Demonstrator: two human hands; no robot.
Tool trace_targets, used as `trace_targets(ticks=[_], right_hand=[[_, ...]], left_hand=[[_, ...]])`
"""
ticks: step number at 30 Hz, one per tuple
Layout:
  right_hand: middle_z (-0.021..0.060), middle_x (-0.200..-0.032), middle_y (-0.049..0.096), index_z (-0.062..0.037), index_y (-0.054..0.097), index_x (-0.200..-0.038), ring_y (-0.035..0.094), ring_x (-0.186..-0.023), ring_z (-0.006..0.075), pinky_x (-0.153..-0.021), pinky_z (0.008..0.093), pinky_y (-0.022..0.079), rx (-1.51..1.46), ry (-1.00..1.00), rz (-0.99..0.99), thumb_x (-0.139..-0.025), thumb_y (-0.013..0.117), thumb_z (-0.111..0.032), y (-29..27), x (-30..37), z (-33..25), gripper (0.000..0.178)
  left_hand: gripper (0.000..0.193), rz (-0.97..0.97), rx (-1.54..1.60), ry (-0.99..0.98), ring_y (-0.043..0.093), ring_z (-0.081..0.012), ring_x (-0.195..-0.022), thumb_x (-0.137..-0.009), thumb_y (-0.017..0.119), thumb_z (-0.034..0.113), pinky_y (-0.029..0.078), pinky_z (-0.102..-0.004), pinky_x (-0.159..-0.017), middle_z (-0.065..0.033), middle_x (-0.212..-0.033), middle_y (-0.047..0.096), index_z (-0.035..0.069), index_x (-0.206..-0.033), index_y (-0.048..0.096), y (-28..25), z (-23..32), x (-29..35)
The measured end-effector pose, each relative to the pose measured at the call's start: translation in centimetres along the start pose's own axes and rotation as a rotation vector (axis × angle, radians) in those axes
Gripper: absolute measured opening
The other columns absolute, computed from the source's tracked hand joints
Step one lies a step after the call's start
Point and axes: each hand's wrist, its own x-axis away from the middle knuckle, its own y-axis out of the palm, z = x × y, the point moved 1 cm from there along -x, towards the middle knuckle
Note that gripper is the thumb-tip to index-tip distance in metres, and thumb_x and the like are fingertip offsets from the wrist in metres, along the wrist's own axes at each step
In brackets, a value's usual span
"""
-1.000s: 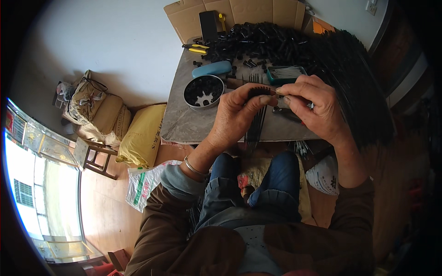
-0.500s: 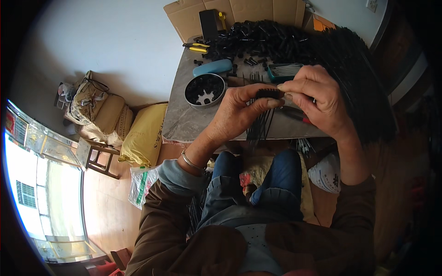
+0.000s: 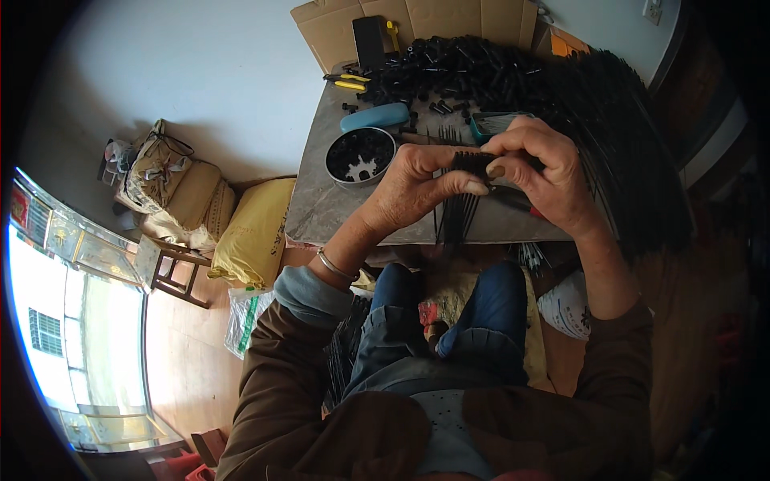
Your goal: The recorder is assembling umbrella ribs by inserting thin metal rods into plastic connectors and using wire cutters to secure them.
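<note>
Over the near part of the table, a small black ridged piece (image 3: 472, 163) is pinched between the thumb and forefinger of my left hand (image 3: 413, 183). The fingers of my right hand (image 3: 539, 167) close at its right end, thumb against forefinger; whatever lies between them is too small or hidden to make out. Several thin black rods (image 3: 455, 223) lie below and behind my left hand, reaching past the table's front edge. Left of the hands sits a round tin (image 3: 327, 164) holding small black parts.
On the grey table (image 3: 309, 212) lie a blue case (image 3: 374, 117), yellow-handled pliers (image 3: 350, 84), a dark phone (image 3: 368, 42) and a green tray (image 3: 479, 132). Black tubular parts (image 3: 457, 68) heap at the back; long black rods (image 3: 634, 160) pile on the right. A yellow sack (image 3: 253, 228) stands left.
My right hand has shifted slightly left and down, its fingers more curled at the ridged piece. The ridged piece has turned a little in my left hand. The whole view has shifted slightly.
</note>
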Motion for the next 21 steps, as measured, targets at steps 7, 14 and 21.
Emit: trace_targets(ticks=[7,14,21], right_hand=[[0.0002,-0.072,0.056,-0.0034,0.065,-0.086,0.053,-0.061,0.0084,-0.054,0.0231,0.043,0.001,-0.023,0.011,-0.076,0.073,-0.003,-0.1,-0.5,-0.2,0.013],[0.0002,-0.073,0.055,-0.0036,0.063,-0.084,0.055,-0.063,0.0082,-0.056,0.0207,0.049,0.042,-0.021,-0.024,-0.072,0.076,-0.011,0.0,-0.7,-0.2,0.019],[0.0027,-0.077,0.058,-0.004,0.066,-0.092,0.058,-0.064,0.0115,-0.052,0.0231,0.048,0.052,-0.178,-0.001,-0.071,0.077,-0.013,1.4,-1.9,0.0,0.025]], left_hand=[[0.033,0.013,-0.061,0.072,0.063,-0.008,-0.082,-0.08,0.072,0.023,0.052,-0.0252,-0.072,-0.0066,-0.089,0.07,0.005,-0.107,0.068,0.0,0.1,-0.2],[0.036,-0.051,-0.007,-0.002,0.058,-0.0051,-0.08,-0.082,0.07,0.026,0.05,-0.0246,-0.069,-0.0025,-0.083,0.068,0.005,-0.112,0.066,0.1,-0.1,-0.2],[0.023,-0.029,0.001,-0.071,0.056,-0.0036,-0.078,-0.085,0.069,0.022,0.049,-0.0236,-0.066,-0.0007,-0.08,0.067,0.004,-0.1,0.067,1.4,-1.1,0.1]])
